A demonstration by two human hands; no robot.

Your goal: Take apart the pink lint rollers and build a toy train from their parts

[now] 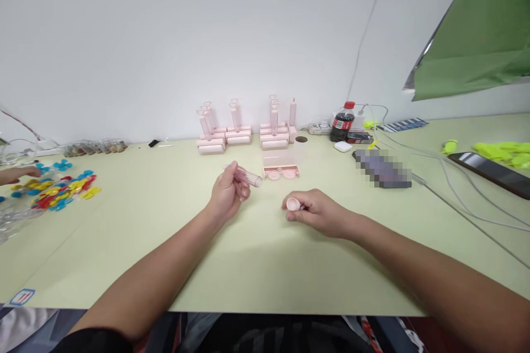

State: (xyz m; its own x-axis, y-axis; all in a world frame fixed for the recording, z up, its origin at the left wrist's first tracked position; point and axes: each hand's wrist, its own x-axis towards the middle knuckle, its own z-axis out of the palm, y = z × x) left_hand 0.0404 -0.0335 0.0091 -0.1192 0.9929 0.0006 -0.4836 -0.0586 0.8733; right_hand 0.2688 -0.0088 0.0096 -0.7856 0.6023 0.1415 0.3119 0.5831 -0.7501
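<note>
My left hand [229, 191] is closed on a clear, pinkish tube [248, 177], which tilts down to the right. Closed fingers of my right hand [308, 209] hold a small pale pink round piece [293, 204], its cupped face toward me. Between and beyond my hands lies an open pink case [281, 172] with a clear raised lid and two round parts inside. Near the wall stand several pink boxes [211, 146], most with an upright clear tube and a heart-shaped loop on top.
A cola bottle [342, 122], a white case [343, 146], a blurred dark device [381, 168], a phone [492, 172] and cables are at the right. Colourful pieces [62, 190] lie at the left by another person's hand [20, 174]. A green sheet [476, 33] hangs upper right.
</note>
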